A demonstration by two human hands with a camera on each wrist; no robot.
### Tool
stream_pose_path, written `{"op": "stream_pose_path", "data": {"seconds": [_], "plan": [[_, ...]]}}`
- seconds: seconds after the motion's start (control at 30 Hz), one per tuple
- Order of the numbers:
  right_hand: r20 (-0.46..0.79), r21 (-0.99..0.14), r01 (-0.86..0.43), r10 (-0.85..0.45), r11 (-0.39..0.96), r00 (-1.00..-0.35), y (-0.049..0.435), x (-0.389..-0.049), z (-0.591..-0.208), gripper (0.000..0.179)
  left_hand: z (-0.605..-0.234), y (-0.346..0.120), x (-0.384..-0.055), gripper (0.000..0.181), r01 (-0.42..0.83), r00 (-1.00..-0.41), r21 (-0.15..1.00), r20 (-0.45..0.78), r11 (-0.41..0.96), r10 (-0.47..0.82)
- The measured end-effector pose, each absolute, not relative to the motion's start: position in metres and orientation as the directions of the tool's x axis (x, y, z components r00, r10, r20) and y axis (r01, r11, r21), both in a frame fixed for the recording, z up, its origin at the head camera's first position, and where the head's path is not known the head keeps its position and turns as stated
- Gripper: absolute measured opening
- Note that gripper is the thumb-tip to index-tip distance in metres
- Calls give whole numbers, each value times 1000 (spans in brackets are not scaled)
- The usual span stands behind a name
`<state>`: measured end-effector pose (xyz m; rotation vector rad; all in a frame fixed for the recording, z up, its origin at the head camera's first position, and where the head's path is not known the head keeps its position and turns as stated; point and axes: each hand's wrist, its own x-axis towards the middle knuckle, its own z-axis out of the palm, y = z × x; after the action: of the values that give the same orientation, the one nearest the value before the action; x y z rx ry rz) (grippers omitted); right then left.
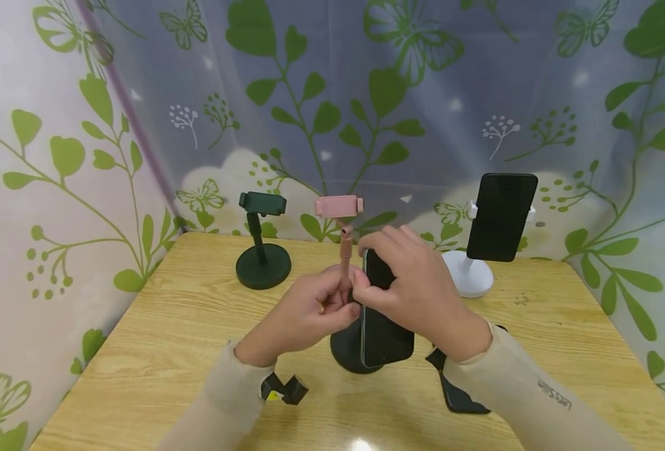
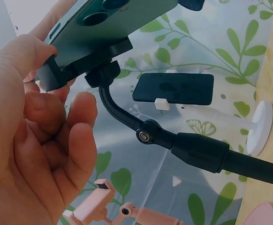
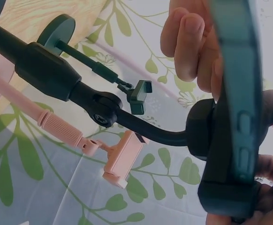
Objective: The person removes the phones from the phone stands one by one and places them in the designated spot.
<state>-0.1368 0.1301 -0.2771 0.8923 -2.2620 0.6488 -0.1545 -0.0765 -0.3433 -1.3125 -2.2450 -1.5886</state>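
Between my hands is a smartphone (image 1: pixel 389 341) with a dark screen and a green back, seated in the clamp (image 2: pixel 96 61) of a black phone stand (image 2: pixel 200 152). My left hand (image 1: pixel 304 307) grips the end of that clamp, thumb by the phone's edge and the other fingers curled behind. From the other side my right hand (image 1: pixel 422 288) holds the phone, fingers over its edge and thumb on the front. The stand's round base (image 1: pixel 340 354) rests on the table, partly hidden by the phone.
Behind my hands stands a pink phone stand (image 1: pixel 339 207). A dark green stand (image 1: pixel 262 266) is at the back left. On the right, a white stand (image 1: pixel 470 279) holds a black phone (image 1: pixel 503 216). Another dark phone (image 1: pixel 462 398) lies on the wooden table (image 1: pixel 158 351), partly under my right forearm.
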Motion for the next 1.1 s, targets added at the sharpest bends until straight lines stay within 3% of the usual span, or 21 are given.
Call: {"op": "stream_pose_path", "data": {"seconds": [0.6, 0.87, 1.1], "plan": [[774, -148, -784, -422, 603, -471, 130, -136, -285, 19, -338, -71, -142, 15, 626, -737, 743, 466, 236, 491], [781, -139, -788, -423, 600, -459, 131, -135, -286, 19, -333, -72, -136, 10, 498, -797, 839, 343, 219, 498], [827, -146, -826, -391, 544, -404, 133, -135, -288, 17, -333, -72, -138, 11, 432, -825, 877, 291, 209, 485]]}}
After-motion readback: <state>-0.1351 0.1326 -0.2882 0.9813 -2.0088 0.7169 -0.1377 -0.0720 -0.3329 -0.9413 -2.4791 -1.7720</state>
